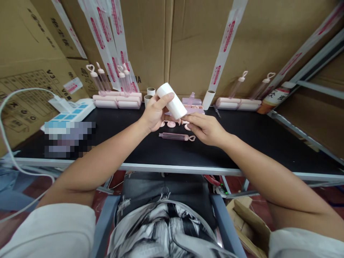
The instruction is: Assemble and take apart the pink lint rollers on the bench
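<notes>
A white roll [173,101], a plain cylinder tilted down to the right, is gripped by my left hand [155,111], its thumb across the front and fingers behind. At the roll's lower end is my right hand [206,127], with its fingers stretched out and the fingertips at the edge; its thumb sits lower, apart from the index finger. Below the hands, a clear pink tube with a heart-shaped loop [174,136] lies on the black table. Small pink round caps [171,124] lie just behind it, partly covered by my hands.
Pink-white rolls [118,100] with upright loop-topped tubes stand at the back left, similar rolls [239,104] at the back right. An open white roll [208,99] leans near a purple-pink holder [192,105]. A power strip [71,114], bottle [276,96] and cardboard walls [199,46] border the table.
</notes>
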`<state>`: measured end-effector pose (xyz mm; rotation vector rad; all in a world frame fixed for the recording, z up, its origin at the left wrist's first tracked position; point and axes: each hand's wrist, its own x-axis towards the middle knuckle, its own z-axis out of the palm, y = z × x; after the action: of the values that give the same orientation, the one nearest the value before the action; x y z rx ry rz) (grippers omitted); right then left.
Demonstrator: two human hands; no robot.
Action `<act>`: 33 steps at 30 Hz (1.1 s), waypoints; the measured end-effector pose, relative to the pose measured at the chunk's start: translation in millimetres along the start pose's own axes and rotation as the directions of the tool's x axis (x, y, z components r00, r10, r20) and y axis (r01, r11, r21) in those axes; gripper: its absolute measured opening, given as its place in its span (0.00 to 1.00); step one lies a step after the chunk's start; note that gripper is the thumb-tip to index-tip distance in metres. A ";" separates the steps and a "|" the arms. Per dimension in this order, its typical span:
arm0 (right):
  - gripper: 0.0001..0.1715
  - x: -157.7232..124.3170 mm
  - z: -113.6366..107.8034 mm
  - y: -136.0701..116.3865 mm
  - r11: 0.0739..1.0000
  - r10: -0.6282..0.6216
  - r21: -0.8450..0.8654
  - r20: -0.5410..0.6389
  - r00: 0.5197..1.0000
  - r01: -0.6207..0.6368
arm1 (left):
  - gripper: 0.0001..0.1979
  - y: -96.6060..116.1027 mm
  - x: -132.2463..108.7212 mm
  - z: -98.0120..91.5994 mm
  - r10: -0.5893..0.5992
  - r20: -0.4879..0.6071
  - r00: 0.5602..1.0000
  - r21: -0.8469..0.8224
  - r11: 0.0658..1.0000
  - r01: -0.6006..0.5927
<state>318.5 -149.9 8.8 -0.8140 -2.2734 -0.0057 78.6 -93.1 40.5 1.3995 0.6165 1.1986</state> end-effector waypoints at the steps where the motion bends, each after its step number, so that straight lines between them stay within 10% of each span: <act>1: 0.24 -0.1 -0.4 1.7 1.000 0.014 -0.014 0.021 1.000 -0.013 | 0.35 1.1 -0.5 0.6 -0.009 0.000 1.000 -0.027 1.000 0.009; 13: 0.20 6.9 -6.6 20.4 0.897 0.418 -0.307 0.358 0.835 -0.317 | 0.31 0.5 0.0 -0.8 0.046 -0.028 0.999 0.117 0.992 -0.042; 33: 0.08 7.7 5.3 15.4 0.819 0.531 -0.421 0.299 0.793 -0.390 | 0.35 -7.6 -8.6 4.8 0.266 0.354 0.897 0.399 0.824 -0.402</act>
<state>319.5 -132.1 6.2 -1.6955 -2.4127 0.0006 82.0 -101.0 31.4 2.1222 0.4765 1.1292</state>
